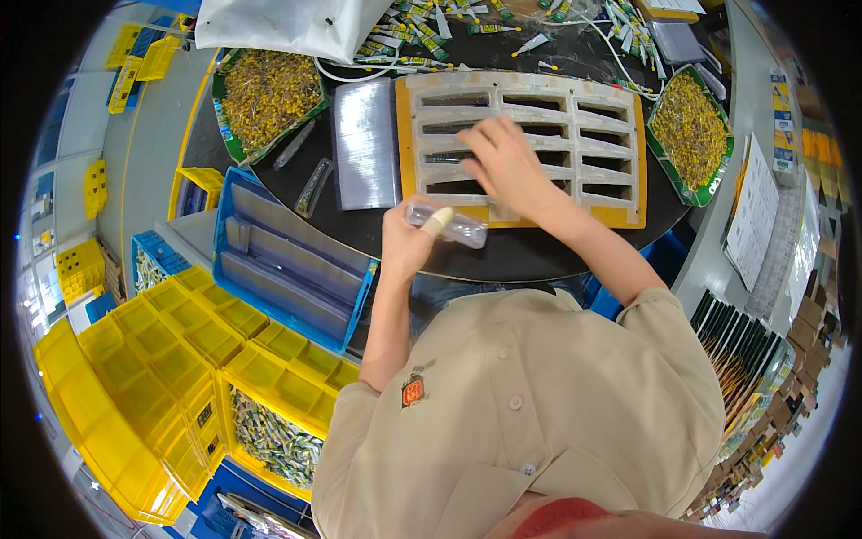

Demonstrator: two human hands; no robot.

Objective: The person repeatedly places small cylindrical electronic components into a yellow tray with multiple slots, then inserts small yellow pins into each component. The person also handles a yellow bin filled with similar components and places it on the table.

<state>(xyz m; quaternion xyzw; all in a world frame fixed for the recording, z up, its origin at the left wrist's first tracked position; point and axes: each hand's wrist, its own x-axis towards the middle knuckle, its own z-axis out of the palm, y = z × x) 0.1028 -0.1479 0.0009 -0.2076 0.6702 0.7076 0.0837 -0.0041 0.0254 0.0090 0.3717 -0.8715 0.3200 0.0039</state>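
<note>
My left hand, with a pale cover on its thumb, is closed round clear plastic blister shells at the near edge of the black table. Over the left and middle columns of a slotted white fixture on a yellow-orange board hovers my right hand. Its fingers are apart and slightly blurred, and I see nothing between them. The fixture's long slots look dark, and clear plastic glints in some of those on the left. Beside the fixture, on the left, lies a stack of clear plastic sheets.
Green trays of small yellow-capped parts stand at left and right. Small tubes are scattered at the back near a white bag. A blue crate and yellow bins stand at my left. One clear shell lies on the table.
</note>
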